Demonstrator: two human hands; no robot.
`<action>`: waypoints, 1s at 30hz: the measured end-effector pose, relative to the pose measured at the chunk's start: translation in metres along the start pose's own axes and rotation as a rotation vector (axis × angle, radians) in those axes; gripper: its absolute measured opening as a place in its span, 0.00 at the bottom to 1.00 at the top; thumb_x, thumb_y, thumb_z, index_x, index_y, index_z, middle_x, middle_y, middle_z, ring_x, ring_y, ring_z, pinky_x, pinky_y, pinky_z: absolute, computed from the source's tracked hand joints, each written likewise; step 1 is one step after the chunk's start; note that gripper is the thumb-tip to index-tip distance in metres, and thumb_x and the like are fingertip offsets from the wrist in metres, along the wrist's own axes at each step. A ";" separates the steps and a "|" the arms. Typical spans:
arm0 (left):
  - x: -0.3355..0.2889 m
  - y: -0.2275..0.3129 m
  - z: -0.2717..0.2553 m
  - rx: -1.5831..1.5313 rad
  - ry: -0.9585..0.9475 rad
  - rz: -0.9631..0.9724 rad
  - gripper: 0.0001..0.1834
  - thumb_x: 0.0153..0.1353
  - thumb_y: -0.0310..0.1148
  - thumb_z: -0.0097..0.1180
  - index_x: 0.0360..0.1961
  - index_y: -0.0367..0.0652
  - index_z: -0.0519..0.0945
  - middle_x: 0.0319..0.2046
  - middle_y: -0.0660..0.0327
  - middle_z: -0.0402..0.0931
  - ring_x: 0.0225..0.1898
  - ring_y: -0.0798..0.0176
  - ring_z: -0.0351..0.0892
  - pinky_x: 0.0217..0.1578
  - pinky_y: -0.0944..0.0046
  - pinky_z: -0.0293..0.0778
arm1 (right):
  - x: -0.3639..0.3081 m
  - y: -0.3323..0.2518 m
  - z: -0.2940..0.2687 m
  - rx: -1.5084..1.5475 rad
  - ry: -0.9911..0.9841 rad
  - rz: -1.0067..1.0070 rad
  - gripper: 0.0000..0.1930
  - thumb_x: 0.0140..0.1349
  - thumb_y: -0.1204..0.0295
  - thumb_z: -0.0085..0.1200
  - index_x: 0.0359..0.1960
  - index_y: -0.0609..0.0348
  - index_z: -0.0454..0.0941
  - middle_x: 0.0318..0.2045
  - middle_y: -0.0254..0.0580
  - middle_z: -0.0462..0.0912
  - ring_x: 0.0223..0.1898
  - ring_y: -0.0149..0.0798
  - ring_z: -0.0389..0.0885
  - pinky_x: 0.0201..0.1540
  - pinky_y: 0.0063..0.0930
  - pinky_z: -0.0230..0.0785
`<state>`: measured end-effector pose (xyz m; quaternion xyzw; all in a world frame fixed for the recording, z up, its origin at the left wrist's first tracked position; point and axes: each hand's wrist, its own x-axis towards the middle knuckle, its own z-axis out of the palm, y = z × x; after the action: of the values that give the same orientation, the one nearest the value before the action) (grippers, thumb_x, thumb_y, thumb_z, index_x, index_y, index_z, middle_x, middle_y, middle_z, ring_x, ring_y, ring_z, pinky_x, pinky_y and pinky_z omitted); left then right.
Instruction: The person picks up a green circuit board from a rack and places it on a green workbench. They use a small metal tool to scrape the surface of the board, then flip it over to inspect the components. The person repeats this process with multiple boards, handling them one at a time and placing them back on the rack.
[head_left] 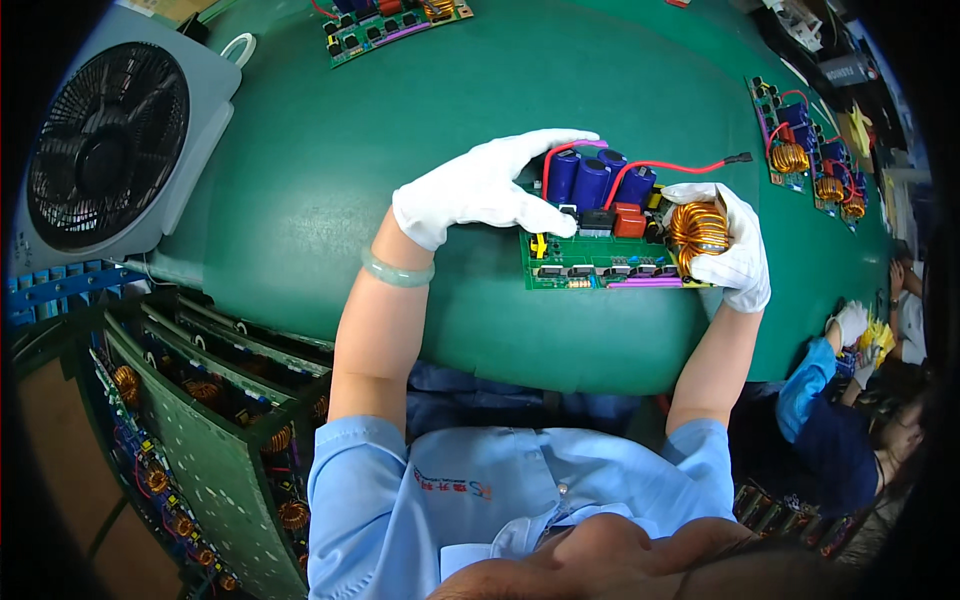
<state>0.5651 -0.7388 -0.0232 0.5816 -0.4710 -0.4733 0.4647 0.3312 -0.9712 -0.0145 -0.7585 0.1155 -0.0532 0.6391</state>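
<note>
A green circuit board is tilted toward me over the table. Tall blue capacitors stand on it, beside red block components and a copper-wound coil. My left hand, in a white glove, is at the board's left end with thumb and fingers spread apart. Its thumb reaches over the board in front of the capacitors, and its fingers extend behind them. My right hand, also gloved, is wrapped round the board's right end at the coil. A red wire with a black tip sticks out to the right.
A green table spans the view. Similar boards lie at the far edge and at the right. A grey fan stands at the left. Below it, a rack holds several boards. Another person works at the right.
</note>
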 end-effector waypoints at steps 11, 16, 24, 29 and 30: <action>0.001 -0.008 0.004 -0.146 0.038 -0.012 0.37 0.56 0.32 0.70 0.67 0.41 0.71 0.60 0.58 0.75 0.59 0.66 0.72 0.62 0.64 0.68 | -0.001 -0.001 0.002 -0.013 -0.003 -0.002 0.39 0.37 0.55 0.76 0.51 0.66 0.78 0.48 0.45 0.83 0.46 0.35 0.81 0.53 0.32 0.73; 0.006 -0.021 -0.009 -0.041 0.407 0.170 0.26 0.71 0.36 0.54 0.67 0.37 0.70 0.59 0.53 0.78 0.64 0.60 0.73 0.66 0.62 0.65 | -0.001 -0.001 0.003 -0.007 -0.006 -0.003 0.39 0.37 0.55 0.77 0.50 0.66 0.78 0.48 0.46 0.83 0.46 0.35 0.81 0.54 0.33 0.73; -0.002 -0.029 -0.026 -0.379 0.733 0.266 0.23 0.74 0.40 0.51 0.60 0.33 0.73 0.54 0.50 0.80 0.58 0.57 0.78 0.63 0.60 0.70 | -0.001 -0.002 0.003 -0.023 -0.003 -0.041 0.38 0.38 0.55 0.76 0.50 0.66 0.80 0.48 0.47 0.84 0.47 0.38 0.83 0.56 0.35 0.73; -0.010 0.002 0.006 0.018 0.331 0.286 0.63 0.45 0.71 0.67 0.69 0.29 0.63 0.66 0.46 0.67 0.72 0.48 0.59 0.72 0.48 0.52 | 0.001 -0.008 0.002 -0.086 -0.008 -0.060 0.36 0.40 0.57 0.74 0.50 0.66 0.80 0.47 0.48 0.85 0.48 0.39 0.84 0.56 0.34 0.73; -0.014 0.014 0.014 0.107 0.260 0.226 0.67 0.40 0.73 0.69 0.70 0.30 0.62 0.68 0.45 0.64 0.75 0.47 0.55 0.73 0.47 0.50 | 0.001 -0.009 0.001 -0.109 -0.006 -0.056 0.35 0.40 0.57 0.74 0.50 0.66 0.80 0.47 0.48 0.85 0.48 0.40 0.84 0.57 0.34 0.73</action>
<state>0.5480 -0.7276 -0.0098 0.6051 -0.4939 -0.3131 0.5403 0.3337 -0.9687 -0.0057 -0.7952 0.0951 -0.0624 0.5955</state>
